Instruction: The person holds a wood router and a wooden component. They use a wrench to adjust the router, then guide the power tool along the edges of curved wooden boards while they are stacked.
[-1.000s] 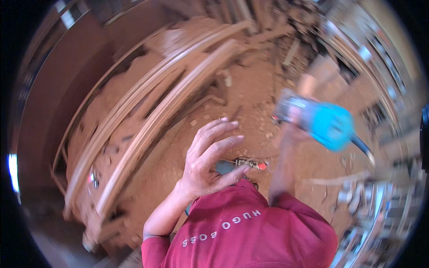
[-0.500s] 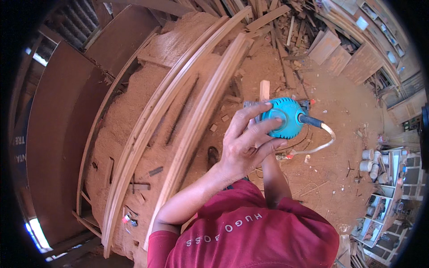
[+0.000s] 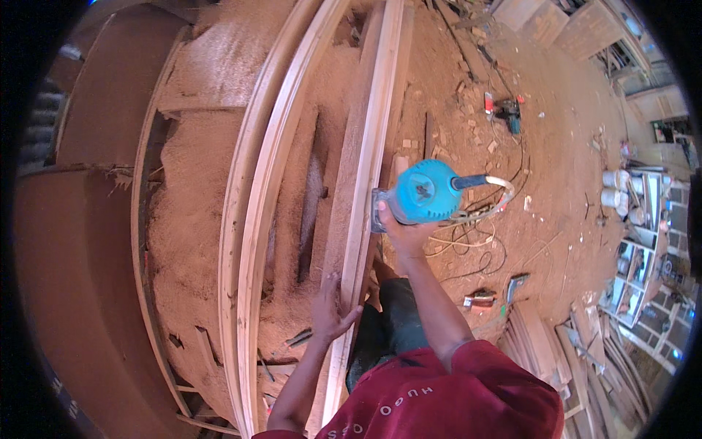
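A teal trim router (image 3: pixel 424 192) is gripped low on its body by my right hand (image 3: pixel 406 238), and its dark cord leaves the top toward the right. The router's clear base sits at the right edge of a long wooden moulding (image 3: pixel 380 95); whether its cutter touches the wood is hidden. Farther down the same piece, my left hand (image 3: pixel 333 313) lies on the wood with its thumb spread to the right. Its fingers point away from me and hold no tool.
Two more long mouldings (image 3: pixel 272 154) run parallel on the left, over heaped sawdust (image 3: pixel 186 241). On the floor to the right lie another power tool (image 3: pixel 507 113), looped cables (image 3: pixel 486 249) and a hand saw (image 3: pixel 516 284). Curved timber offcuts (image 3: pixel 537 344) are stacked at lower right.
My left hand has left the router's top and come down onto the moulding. The router has moved left to the wood's edge in my right hand. The view has shifted.
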The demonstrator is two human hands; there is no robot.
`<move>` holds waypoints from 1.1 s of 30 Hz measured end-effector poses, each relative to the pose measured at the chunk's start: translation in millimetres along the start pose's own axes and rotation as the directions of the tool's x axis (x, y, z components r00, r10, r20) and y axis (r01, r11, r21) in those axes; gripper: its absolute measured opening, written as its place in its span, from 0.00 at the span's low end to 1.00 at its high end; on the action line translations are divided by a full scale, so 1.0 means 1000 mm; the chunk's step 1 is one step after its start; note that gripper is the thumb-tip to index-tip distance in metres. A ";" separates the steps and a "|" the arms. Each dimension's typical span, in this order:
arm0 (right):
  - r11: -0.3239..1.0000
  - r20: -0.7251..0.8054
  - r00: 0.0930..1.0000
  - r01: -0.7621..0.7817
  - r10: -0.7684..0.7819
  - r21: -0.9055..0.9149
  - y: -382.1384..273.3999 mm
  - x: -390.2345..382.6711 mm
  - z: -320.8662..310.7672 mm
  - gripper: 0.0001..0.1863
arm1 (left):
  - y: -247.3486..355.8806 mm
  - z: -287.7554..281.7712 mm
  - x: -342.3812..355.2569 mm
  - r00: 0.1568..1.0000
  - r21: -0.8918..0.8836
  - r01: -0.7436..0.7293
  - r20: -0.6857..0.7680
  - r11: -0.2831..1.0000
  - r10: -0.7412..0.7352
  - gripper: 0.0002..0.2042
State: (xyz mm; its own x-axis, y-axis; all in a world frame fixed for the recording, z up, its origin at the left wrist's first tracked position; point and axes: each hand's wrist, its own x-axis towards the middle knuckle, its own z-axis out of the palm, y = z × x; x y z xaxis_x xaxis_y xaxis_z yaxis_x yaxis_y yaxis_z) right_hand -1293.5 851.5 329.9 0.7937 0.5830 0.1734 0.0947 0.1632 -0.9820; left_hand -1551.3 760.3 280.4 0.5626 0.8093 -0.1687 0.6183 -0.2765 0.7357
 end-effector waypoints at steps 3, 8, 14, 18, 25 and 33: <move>0.988 0.115 0.992 0.075 -0.059 -0.135 0.023 -0.017 0.016 0.33 | -0.025 0.016 0.001 1.000 -0.181 -0.011 0.010 0.984 0.013 0.38; 0.997 0.007 1.000 0.017 -0.016 -0.074 0.031 -0.048 0.047 0.27 | -0.035 0.030 0.002 0.998 -0.335 -0.036 -0.052 0.941 0.019 0.36; 0.960 0.174 0.972 -0.109 0.158 -0.258 0.073 -0.087 0.020 0.31 | -0.047 0.039 -0.002 0.998 -0.408 -0.039 -0.066 0.912 0.013 0.32; 0.926 0.102 0.994 0.060 -0.023 -0.374 0.062 -0.081 0.027 0.39 | -0.045 0.033 0.000 1.000 -0.423 0.012 -0.017 0.906 -0.021 0.31; 0.961 0.129 0.986 0.132 -0.103 -0.244 0.060 -0.065 0.027 0.33 | -0.054 0.039 -0.006 0.999 -0.440 0.033 0.028 0.897 -0.023 0.30; 0.995 0.046 0.996 0.076 -0.073 -0.071 0.104 -0.007 0.042 0.35 | -0.043 0.034 0.000 1.000 -0.395 0.019 -0.015 0.918 -0.027 0.28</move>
State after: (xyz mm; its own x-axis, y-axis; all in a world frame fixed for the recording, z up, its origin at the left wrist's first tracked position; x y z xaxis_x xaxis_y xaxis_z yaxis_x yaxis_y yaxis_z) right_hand -1314.3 898.2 230.2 0.7563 0.6057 0.2474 0.1970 0.1498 -0.9689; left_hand -1559.0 753.8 226.7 0.5374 0.8241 -0.1792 0.3618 -0.0334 0.9317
